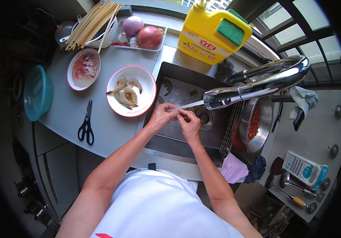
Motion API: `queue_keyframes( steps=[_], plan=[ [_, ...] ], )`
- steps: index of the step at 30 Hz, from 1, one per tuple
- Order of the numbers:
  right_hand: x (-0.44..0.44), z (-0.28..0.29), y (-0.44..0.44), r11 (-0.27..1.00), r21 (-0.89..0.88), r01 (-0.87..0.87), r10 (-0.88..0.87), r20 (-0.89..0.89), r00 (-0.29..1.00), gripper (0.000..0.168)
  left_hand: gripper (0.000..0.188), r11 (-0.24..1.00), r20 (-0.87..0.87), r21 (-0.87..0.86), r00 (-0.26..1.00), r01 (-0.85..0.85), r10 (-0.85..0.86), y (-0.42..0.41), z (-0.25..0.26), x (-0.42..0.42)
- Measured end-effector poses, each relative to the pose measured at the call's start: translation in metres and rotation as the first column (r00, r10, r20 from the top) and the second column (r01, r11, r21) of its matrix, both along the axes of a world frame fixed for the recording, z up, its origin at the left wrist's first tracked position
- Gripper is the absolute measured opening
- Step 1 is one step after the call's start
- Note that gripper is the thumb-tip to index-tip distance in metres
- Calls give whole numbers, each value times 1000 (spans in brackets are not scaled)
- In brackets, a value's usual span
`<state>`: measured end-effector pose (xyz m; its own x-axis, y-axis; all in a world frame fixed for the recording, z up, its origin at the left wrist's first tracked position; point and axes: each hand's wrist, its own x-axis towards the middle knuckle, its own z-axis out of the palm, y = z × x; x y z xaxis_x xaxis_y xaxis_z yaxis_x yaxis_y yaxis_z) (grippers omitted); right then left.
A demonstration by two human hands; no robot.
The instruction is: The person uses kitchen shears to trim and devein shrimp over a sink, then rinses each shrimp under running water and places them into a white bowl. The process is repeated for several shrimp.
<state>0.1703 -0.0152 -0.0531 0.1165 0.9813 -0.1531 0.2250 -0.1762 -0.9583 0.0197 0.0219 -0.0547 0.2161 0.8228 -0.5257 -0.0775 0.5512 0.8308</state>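
Over the steel sink (176,131), my left hand (164,115) and my right hand (190,121) meet fingertip to fingertip around a small pale item, probably a shrimp, mostly hidden by the fingers. Water from the chrome faucet (218,96) runs onto them. Shrimp (167,87) and dark bits lie on the sink floor, some near the drain (205,118). Left of the sink, a red-rimmed white plate (145,102) holds several unshelled-looking grey shrimp (127,95). Black-handled kitchen scissors (86,126) lie on the counter, and a smaller bowl (82,84) holds pinkish scraps.
A teal basin (39,92) stands far left. Behind are chopsticks (94,23), a plastic tray (140,47) with onions and garlic, and a yellow detergent jug (203,38). Right of the sink, a metal bowl (262,136) with reddish grains sits at a wire rack (229,139), beside a pink cloth (233,169).
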Motion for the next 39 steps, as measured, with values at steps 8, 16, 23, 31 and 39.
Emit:
queue_keyframes(
  steps=[8,16,23,31,39],
  plan=[
    [-5,12,1,998,69,-8,1,102,995,21,26,998,-15,-3,998,-59,59,4,6,4],
    [3,7,-1,996,-62,-64,64,12,998,21,20,946,135,-324,988,-23,70,3,-6,-2],
    [-27,69,10,968,177,-176,120,292,949,24,18,936,98,-343,988,-76,117,-17,-22,0],
    [-91,143,51,839,490,-237,192,142,971,26,21,911,69,328,968,-250,241,-45,-49,12],
    [-44,51,75,936,232,-264,177,336,925,17,21,993,-295,-10,949,118,-115,-50,-34,-9]
  ],
)
